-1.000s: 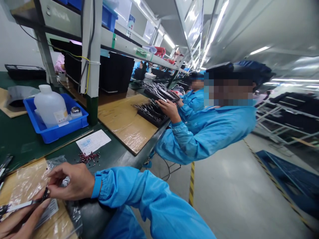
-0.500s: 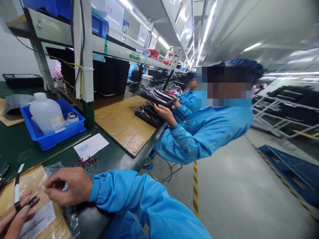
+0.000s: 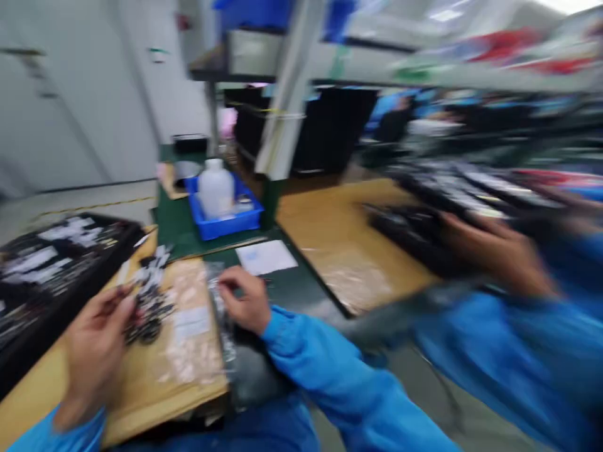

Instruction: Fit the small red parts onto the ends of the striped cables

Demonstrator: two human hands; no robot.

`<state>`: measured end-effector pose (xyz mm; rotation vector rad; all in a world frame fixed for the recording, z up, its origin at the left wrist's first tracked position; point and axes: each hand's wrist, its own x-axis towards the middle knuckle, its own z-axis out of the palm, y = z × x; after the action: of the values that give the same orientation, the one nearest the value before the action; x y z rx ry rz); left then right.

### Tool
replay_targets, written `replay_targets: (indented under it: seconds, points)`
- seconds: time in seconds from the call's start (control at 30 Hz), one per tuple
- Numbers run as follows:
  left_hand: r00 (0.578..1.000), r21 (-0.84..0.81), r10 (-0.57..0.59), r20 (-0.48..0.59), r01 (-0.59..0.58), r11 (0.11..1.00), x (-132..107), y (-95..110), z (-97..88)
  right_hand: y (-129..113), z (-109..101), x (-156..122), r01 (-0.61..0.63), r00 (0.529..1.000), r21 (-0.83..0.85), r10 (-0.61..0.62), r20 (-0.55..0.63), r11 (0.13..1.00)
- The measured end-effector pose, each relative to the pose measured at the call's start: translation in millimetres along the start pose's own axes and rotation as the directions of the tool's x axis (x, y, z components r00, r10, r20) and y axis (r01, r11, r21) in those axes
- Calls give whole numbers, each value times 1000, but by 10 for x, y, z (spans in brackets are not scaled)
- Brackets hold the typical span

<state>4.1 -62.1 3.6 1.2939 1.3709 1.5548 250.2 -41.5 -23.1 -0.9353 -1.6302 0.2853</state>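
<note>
Blur softens the whole view. My left hand (image 3: 97,339) is closed, fingertips together, on a thin black-and-white strip (image 3: 123,273) that sticks up above them. Right beside those fingers lies a pile of similar black-and-white strips (image 3: 153,292) on the brown board (image 3: 141,402). My right hand (image 3: 245,300) is curled in a pinch over the right edge of a clear plastic bag (image 3: 188,355) with a white label. Whatever its fingertips hold is too blurred to make out. The two hands are apart.
At left stands a black tray (image 3: 61,314) full of parts. Behind are a blue bin (image 3: 226,225) with a white bottle (image 3: 215,188), a paper slip (image 3: 266,257) and a shelf post (image 3: 292,107). A co-worker's hand (image 3: 499,251) holds a black tray at right.
The view has swung left, bringing the parts tray and strip pile into sight. My hands have moved farther apart. The thin wire between them no longer shows.
</note>
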Motion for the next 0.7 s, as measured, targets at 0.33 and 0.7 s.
replay_targets:
  seconds: [0.33, 0.7]
  points:
    - [946, -198, -22, -325, -45, 979, -70, 381, -1121, 173, 9, 27, -5, 997, 57, 1, 76, 998]
    - [758, 315, -20, -651, 294, 902, 11, 205, -2389, 203, 28, 39, -32, 992, 75, 22, 128, 997]
